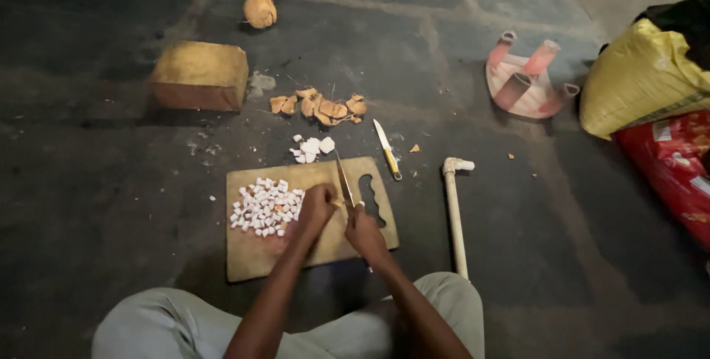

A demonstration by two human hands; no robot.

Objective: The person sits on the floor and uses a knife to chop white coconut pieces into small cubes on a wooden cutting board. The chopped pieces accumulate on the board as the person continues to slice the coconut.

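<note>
Dark stone floor (111,204) is stretching out everywhere, and a wooden cutting board (251,255) is lying flat on it, right in front of the person's crossed legs. Take that board as the landmark. Both hands are working over its middle. The right hand (366,232) is sitting near the board's right side, fingers wrapped tight around the handle of a knife (342,176), whose blade is pointing away toward the board's far edge. The left hand (316,207) is resting just left of the blade, fingers curled together and pressing down on a small pale piece (338,202) that is peeking out between the two hands, touching the blade.

On the board's left half a heap of small white cubes (265,207) is piling up, just beside the left hand. Just beyond the board's far edge a few larger white chunks (312,148) are lying on the floor, and farther out, brown shell scraps (319,106). A second knife with a yellow handle (387,149) is lying off the board's far right corner. Right of the board, a white pipe (454,215) is lying lengthwise. Well beyond the board's far left, a wooden block (200,74) is sitting.
</note>
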